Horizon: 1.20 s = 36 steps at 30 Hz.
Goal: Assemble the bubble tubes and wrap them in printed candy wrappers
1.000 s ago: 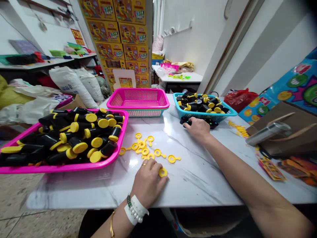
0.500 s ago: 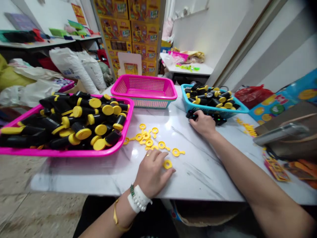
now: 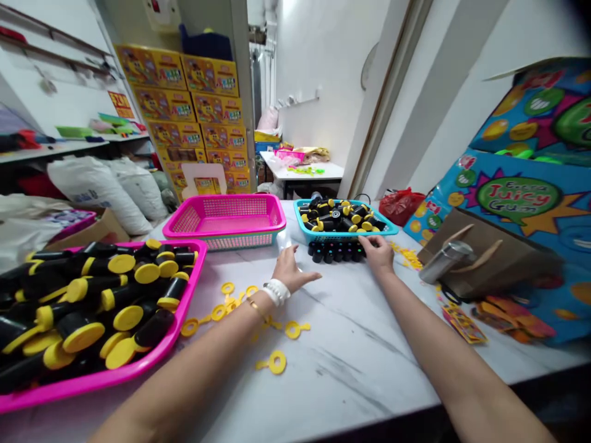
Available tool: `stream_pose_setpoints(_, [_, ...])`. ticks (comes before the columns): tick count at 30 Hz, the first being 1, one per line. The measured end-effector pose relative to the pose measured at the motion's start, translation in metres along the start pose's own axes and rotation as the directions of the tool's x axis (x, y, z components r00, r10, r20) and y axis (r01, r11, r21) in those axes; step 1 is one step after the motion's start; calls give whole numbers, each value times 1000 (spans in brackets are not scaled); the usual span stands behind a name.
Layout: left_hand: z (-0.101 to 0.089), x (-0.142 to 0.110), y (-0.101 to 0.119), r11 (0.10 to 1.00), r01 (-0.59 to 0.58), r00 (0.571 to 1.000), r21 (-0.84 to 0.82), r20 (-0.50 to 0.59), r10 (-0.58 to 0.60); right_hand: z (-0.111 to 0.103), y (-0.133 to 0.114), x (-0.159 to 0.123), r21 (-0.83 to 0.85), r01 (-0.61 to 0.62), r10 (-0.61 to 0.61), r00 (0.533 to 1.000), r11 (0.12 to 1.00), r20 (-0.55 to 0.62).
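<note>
My left hand [image 3: 292, 272] hovers over the marble-patterned table with its thumb stretched out and fingers apart, holding nothing. Just beyond it stands a row of small black tubes [image 3: 336, 252] with coloured dots, along the front of a blue basket [image 3: 378, 231]. At the row's right end is my right hand [image 3: 379, 255], fingers bent and close together against the last tube; what lies between the fingertips is hidden. Flat yellow rings with tabs [image 3: 277, 362] lie scattered below my left forearm, which covers some of them. Black tubes with yellow caps [image 3: 337, 215] fill the blue basket.
A large pink basket [image 3: 196, 271] heaped with yellow-capped black tubes stands at left. Stacked baskets [image 3: 226, 234], pink on top, sit at the back. To the right are more yellow pieces [image 3: 409, 257], a metal flask [image 3: 446, 261], a brown paper bag [image 3: 498, 258] and a blue gum carton [image 3: 545, 191].
My left hand has left the yellow rings and moved forward, near the row of tubes. My right hand has shifted from the row's left part to its right end. The view has turned right.
</note>
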State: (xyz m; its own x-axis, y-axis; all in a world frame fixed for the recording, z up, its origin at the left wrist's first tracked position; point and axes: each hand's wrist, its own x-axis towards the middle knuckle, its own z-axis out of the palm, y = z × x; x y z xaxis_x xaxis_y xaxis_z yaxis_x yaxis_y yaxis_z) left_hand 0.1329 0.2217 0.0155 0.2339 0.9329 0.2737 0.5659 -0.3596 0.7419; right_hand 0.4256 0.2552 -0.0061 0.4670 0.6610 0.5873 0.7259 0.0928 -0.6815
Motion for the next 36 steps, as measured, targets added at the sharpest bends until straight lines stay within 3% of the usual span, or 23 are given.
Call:
stream_pose_setpoints(4, [34, 49, -13, 1000, -13, 1000, 8, 3, 12, 7, 11, 1, 18, -42, 42, 999, 999, 15])
stream_pose_setpoints(8, [51, 57, -18, 1000, -20, 1000, -10, 3, 20, 1, 29, 6, 20, -79, 77, 994, 997, 76])
stream_pose_setpoints(13, [48, 59, -21, 998, 10, 1000, -58, 16, -9, -37, 64, 38, -28, -177, 178, 984, 984, 13])
stream_pose_setpoints(16, [48, 61, -19, 998, 16, 1000, -68, 21, -14, -49, 77, 44, -86, -204, 208, 977, 975, 42])
stream_pose_setpoints(22, [55, 55, -10, 999, -31, 999, 14, 18, 31, -31, 72, 23, -206, -104, 140, 976, 973, 169])
stream_pose_setpoints(29, [58, 55, -15, 996, -2, 1000, 85, -16, 3, -26, 69, 61, -428, -184, 230, 972, 885, 56])
stream_pose_setpoints(36, [58, 56, -19, 997, -7, 1000, 71, -27, 9, -14, 73, 55, -515, -85, 241, 939, 853, 245])
